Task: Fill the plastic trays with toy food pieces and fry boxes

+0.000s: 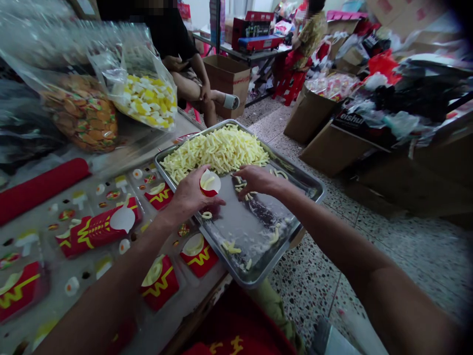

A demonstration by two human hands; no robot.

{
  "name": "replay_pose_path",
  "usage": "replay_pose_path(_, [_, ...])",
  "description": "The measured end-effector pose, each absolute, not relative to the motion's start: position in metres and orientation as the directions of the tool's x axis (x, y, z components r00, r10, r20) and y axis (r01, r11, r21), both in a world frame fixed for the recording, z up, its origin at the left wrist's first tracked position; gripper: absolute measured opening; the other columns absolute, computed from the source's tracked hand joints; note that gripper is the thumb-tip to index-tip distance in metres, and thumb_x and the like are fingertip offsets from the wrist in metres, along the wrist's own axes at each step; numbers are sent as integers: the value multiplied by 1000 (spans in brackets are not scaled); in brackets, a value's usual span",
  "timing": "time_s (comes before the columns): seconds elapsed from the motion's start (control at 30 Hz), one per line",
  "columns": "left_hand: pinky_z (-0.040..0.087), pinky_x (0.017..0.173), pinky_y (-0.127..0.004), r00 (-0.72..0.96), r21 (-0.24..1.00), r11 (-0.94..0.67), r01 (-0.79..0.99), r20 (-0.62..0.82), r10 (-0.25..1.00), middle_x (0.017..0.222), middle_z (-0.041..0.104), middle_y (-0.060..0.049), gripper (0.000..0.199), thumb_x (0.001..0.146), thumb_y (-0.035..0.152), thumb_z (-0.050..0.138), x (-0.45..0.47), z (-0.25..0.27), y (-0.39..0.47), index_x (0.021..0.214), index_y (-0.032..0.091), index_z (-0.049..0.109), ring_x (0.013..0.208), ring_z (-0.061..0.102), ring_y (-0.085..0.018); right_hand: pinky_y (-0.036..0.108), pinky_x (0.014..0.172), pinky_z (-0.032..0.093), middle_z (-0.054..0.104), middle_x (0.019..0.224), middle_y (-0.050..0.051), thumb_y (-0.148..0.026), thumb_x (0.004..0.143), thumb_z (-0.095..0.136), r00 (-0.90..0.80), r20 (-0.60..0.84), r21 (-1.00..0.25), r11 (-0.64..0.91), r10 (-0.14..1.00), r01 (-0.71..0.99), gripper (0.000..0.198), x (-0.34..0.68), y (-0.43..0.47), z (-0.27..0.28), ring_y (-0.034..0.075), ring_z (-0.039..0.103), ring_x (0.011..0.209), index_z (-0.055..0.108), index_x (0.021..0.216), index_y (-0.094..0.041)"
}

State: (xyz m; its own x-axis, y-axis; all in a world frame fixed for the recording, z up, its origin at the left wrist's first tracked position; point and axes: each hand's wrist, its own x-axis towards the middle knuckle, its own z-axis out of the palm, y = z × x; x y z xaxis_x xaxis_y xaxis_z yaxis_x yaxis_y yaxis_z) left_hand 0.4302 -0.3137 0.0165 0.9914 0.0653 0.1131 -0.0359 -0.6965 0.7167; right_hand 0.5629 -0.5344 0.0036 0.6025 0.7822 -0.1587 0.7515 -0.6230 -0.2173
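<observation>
My left hand [192, 195] grips a small red fry carton [210, 183], its white mouth tilted up, just above the bare near half of the steel tray [295, 224]. My right hand [256, 180] is curled palm-down with narrow fingers on a few loose toy fries [242, 187] at the edge of the heaped pile [219, 150] filling the tray's far end. Flattened red cartons [96, 229] lie in clear packaging on the worktop [177, 308] beside the tray.
</observation>
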Motion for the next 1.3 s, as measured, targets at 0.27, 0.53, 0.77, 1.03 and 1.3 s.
replay_pose_path(0.27, [44, 111, -42, 997, 703, -706, -78, 76, -34, 142, 60, -14, 110, 48, 53, 95, 432, 15, -322, 143, 17, 53, 129, 58, -33, 29, 70, 40, 66, 104, 7, -45, 60, 97, 623, -140, -217, -638, 769, 739, 62, 557, -543, 22, 22, 59, 87, 76, 113, -21])
replay_pose_path(0.53, [44, 110, -44, 999, 627, -779, -37, 26, -26, 143, 59, -16, 110, 51, 55, 93, 443, 14, -328, 145, 18, 51, 130, 57, -34, 28, 70, 37, 67, 99, 7, -33, 79, 86, 591, -177, -182, -617, 787, 766, 27, 546, -546, 4, 20, 59, 84, 78, 99, -17])
replay_pose_path(0.77, [49, 98, -41, 993, 281, -959, 40, -116, 7, 136, 60, -18, 107, 50, 60, 92, 458, 9, -347, 139, 17, 51, 122, 60, -37, 27, 71, 38, 71, 94, 9, -16, 93, 57, 726, -87, -215, -725, 682, 655, 22, 514, -551, -14, 17, 62, 80, 79, 96, -16])
replay_pose_path(1.03, [48, 93, -37, 964, 229, -964, -139, -190, -184, 125, 63, -13, 94, 47, 59, 92, 458, 1, -356, 126, 20, 59, 115, 61, -34, 24, 55, 38, 66, 58, 1, -21, 69, 73, 934, -152, -708, -695, 322, 124, 12, 525, -529, -30, 15, 59, 58, 78, 77, -14])
replay_pose_path(1.3, [50, 93, -39, 996, 352, -936, 10, 80, 40, 118, 64, -13, 76, 62, 45, 90, 454, -21, -387, 125, 17, 57, 110, 62, -33, 25, 60, 36, 69, 65, 3, -12, 70, 66, 910, 11, -540, -764, 414, 354, 12, 507, -519, -9, 13, 55, 63, 78, 71, -14])
